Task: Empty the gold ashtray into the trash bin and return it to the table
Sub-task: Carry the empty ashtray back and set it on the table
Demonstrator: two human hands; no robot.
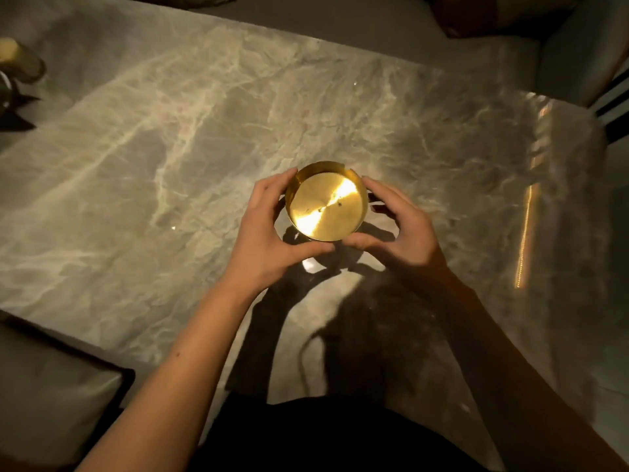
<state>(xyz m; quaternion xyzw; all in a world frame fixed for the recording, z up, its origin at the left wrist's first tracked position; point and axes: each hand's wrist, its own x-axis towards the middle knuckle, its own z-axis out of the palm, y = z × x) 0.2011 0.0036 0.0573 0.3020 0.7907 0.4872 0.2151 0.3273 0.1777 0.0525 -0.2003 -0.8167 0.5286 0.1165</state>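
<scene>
Gripping from both sides: gold ashtray (326, 202) is held between left hand (263, 233) and right hand (394, 229), fingers curled round its rim, above the marble table (170, 148). A few small specks are seen inside; shadow beneath it.

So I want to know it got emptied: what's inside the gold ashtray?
The gold ashtray holds only a few tiny dark specks on its shiny floor, no butts. The near inside wall is hidden by its rim; left hand and right hand cup the outside.

Both hands (335, 229) cupped together, forearms outstretched
</scene>
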